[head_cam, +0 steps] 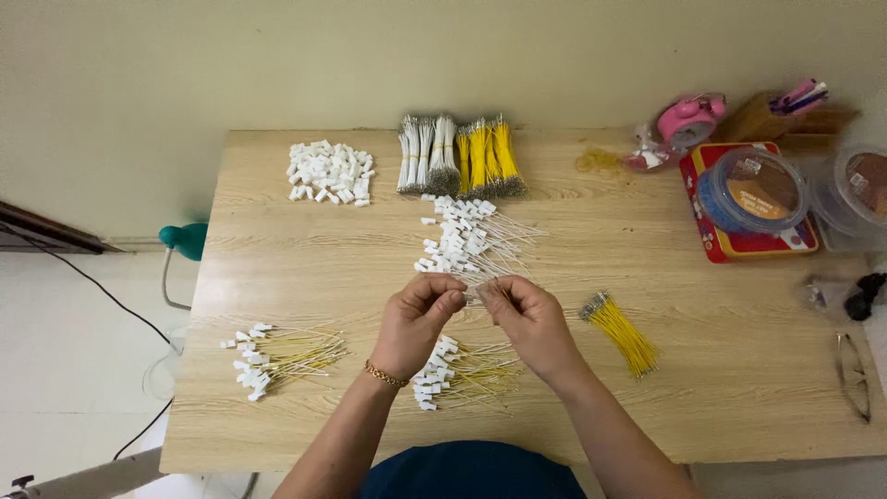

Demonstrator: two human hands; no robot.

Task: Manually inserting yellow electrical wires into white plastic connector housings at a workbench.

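On the wooden desk, going left to right: a small bunch of yellow wires with white connectors lies near the front left edge, and a loose heap of white plastic connectors sits at the back. Further along the back edge stand bundles of white wires and, touching them, bundles of yellow wires. Just in front of these spreads a pile of white wires fitted with connectors, directly beyond the hands. The left hand, with a gold bracelet at the wrist, and the right hand meet at the fingertips, each pinching one end of a thin wire piece held between them above the desk; it is too small and pale to make out clearly. Partly hidden under the wrists lies another bunch of finished yellow wires. To the right of the right hand rests a loose yellow wire bundle. At the far right stand a red tin, a clear tub, a pink tape holder and spectacles, with another container cut off by the frame.
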